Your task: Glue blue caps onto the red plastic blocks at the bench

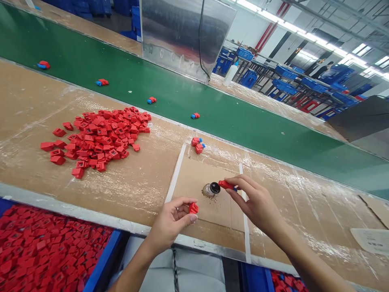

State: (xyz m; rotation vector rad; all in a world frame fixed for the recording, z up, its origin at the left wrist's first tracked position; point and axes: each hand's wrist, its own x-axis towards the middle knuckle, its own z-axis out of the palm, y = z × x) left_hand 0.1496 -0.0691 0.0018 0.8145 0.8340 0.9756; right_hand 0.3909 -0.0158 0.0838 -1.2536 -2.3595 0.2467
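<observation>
My left hand (174,219) pinches a small red plastic part (193,208) between thumb and fingers, just above the cardboard work surface (146,182). My right hand (255,200) grips a red piece with a blue end (227,185) and holds its tip against a small round jar with a black top (211,189) that stands on the cardboard. Brownish specks lie around the jar. A big heap of red plastic parts (97,138) lies to the left on the table. Two finished red-and-blue pieces (197,144) rest near the belt's edge.
A green conveyor belt (243,121) runs diagonally behind the table and carries several red-and-blue pieces (102,82). A blue bin of red parts (45,251) sits at lower left. A metal housing (182,32) stands behind the belt. Blue crates (285,77) fill racks at the back.
</observation>
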